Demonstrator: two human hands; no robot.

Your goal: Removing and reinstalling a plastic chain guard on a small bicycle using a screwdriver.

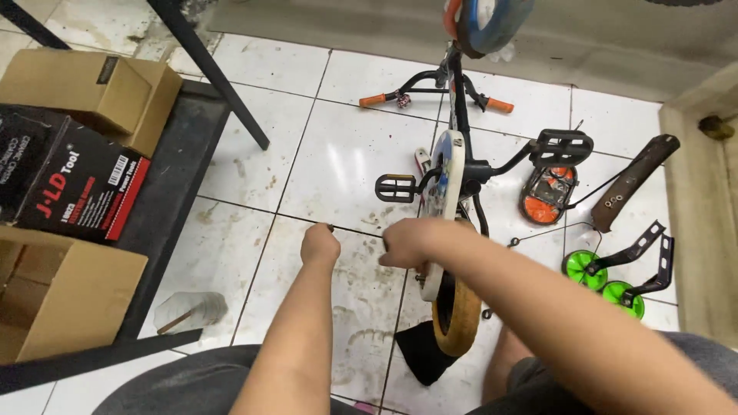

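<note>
A small children's bicycle (461, 169) lies upside down on the white tiled floor, its tan rear wheel (459, 315) nearest me and its orange-gripped handlebar (430, 92) at the far end. My left hand (319, 246) is a closed fist left of the bike, with a thin dark tool tip sticking out above it. My right hand (406, 242) is curled closed against the white chain guard (444, 200), close to the left black pedal (396, 187). What the right hand grips is hidden.
Cardboard boxes (92, 88) and a black-and-red tool box (69, 173) sit on a dark rack at left. Two green training wheels (607, 280), a brown fender (634, 180) and an orange part (547, 196) lie on the floor at right. A plastic bag (191, 311) lies near left.
</note>
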